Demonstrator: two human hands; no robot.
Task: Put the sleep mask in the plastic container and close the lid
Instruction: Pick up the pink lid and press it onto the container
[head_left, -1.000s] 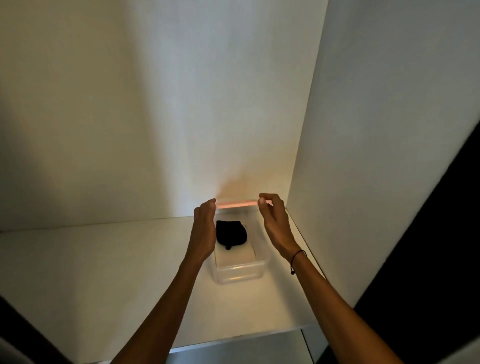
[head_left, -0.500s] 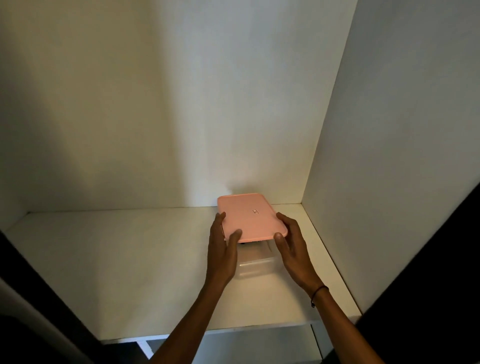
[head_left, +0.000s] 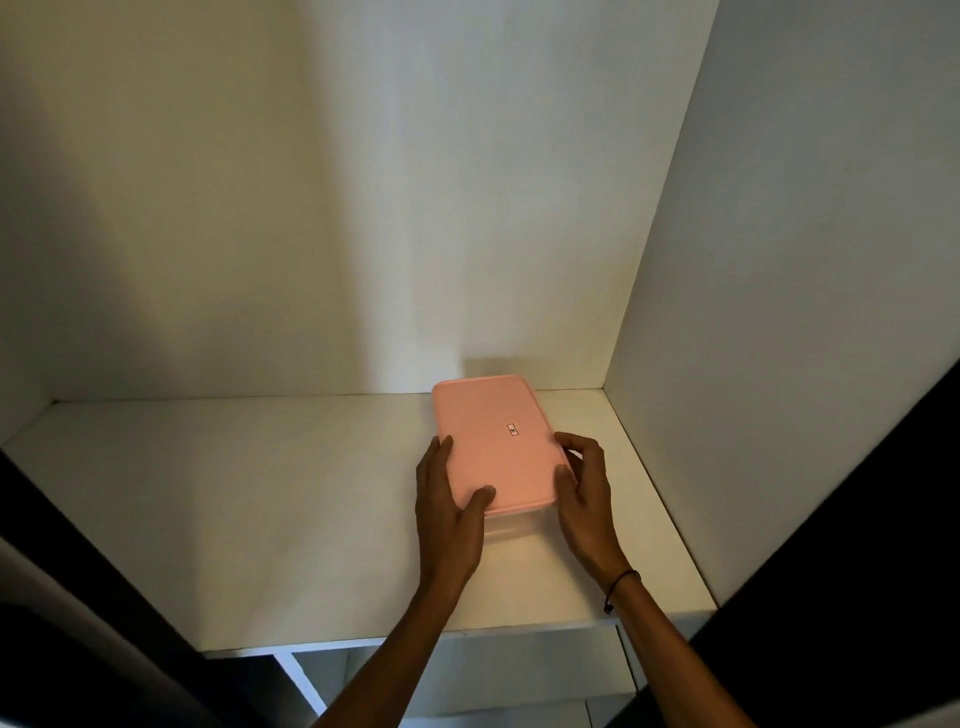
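Observation:
A pink lid (head_left: 493, 441) lies flat over the clear plastic container (head_left: 511, 522), of which only a strip of the near wall shows below the lid. The black sleep mask is hidden under the lid. My left hand (head_left: 449, 512) grips the lid's left near edge, thumb pressed on top near the corner. My right hand (head_left: 584, 486) holds the right near edge, fingers curled over the rim and thumb against the side. A dark band circles my right wrist.
The container stands on a white shelf (head_left: 260, 493) inside a cabinet, near the back right corner. The back wall (head_left: 363, 208) and right side wall (head_left: 753, 312) are close. Another white shelf (head_left: 467, 675) shows below the front edge.
A second ago the lid stood on edge behind the open container with the mask visible inside. It has come down flat over the container, and both hands slid to its near corners.

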